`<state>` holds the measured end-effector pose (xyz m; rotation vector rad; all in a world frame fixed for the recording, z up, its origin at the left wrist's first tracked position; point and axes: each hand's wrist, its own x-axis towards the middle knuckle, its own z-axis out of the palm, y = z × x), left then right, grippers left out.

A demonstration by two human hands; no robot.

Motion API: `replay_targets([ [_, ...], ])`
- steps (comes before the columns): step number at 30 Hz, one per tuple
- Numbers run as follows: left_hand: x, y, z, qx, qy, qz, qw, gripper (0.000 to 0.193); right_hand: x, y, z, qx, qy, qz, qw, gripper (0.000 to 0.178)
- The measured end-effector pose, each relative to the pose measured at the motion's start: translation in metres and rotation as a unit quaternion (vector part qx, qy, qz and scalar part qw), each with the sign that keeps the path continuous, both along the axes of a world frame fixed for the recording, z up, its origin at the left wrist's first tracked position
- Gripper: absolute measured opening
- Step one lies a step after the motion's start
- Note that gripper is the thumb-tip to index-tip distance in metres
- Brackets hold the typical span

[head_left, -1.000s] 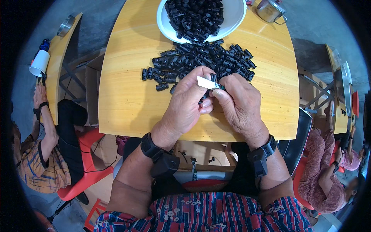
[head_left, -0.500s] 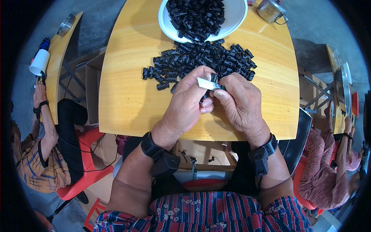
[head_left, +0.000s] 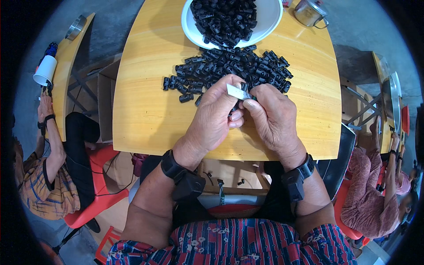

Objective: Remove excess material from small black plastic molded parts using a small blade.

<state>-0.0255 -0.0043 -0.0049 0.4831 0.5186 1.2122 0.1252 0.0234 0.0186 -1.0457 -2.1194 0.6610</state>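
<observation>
Over the near middle of the table, my left hand [head_left: 207,119] is closed, thumb and fingers pinched round a small black plastic cord lock [head_left: 244,85]. My fingers hide most of this piece. Close against it, my right hand [head_left: 277,117] grips a knife by its handle end. Its pale, slanted blade [head_left: 237,92] points left across the cord lock, near my left thumb. Just beyond my hands lies a loose heap of similar black cord locks [head_left: 225,64].
A white bowl [head_left: 188,31] full of the same black pieces stands at the table's far side, with a lidded metal cup [head_left: 310,12] to its right. People sit at side tables left and right. A few black pieces lie below the table's near edge.
The knife blade has shifted and tilted slightly against the cord lock, with my right hand moving a little left. My left hand stays almost still.
</observation>
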Motion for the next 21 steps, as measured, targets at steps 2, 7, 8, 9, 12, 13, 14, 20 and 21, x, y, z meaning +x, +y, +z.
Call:
replay_targets([
  [2,0.0007,0.0000,-0.0001,-0.009,0.006,0.004,1.000,0.013,-0.0015,-0.0003,0.0006,-0.009,0.007,-0.008,1.000,0.017],
  [7,0.0004,-0.0008,-0.0016,-0.013,0.012,0.012,1.000,0.012,-0.0005,0.0020,-0.0003,0.021,-0.004,0.000,1.000,0.017],
  [8,0.0000,-0.0008,-0.0023,-0.001,0.029,0.011,1.000,0.012,-0.0002,0.0022,-0.0001,0.021,-0.004,0.000,1.000,0.017],
  [9,-0.0005,-0.0010,-0.0028,0.012,0.045,0.010,0.999,0.012,-0.0001,0.0024,0.0006,0.015,-0.004,0.006,1.000,0.018],
  [12,0.0014,-0.0005,0.0015,0.025,0.036,0.015,0.999,0.013,0.0016,0.0031,0.0028,0.017,-0.008,0.012,1.000,0.018],
  [13,0.0018,-0.0006,0.0022,0.025,0.036,0.015,0.999,0.013,0.0016,0.0031,0.0027,0.022,-0.011,0.013,1.000,0.018],
  [14,0.0023,-0.0008,0.0027,0.026,0.046,0.023,0.998,0.013,0.0015,0.0031,0.0028,0.022,-0.011,0.013,1.000,0.018],
  [20,0.0036,0.0001,0.0030,0.028,0.074,0.036,0.996,0.012,0.0009,0.0036,0.0028,0.025,-0.009,0.005,1.000,0.017],
  [21,0.0035,0.0003,0.0035,0.028,0.072,0.036,0.996,0.011,0.0009,0.0036,0.0036,0.020,-0.011,0.004,1.000,0.017],
])
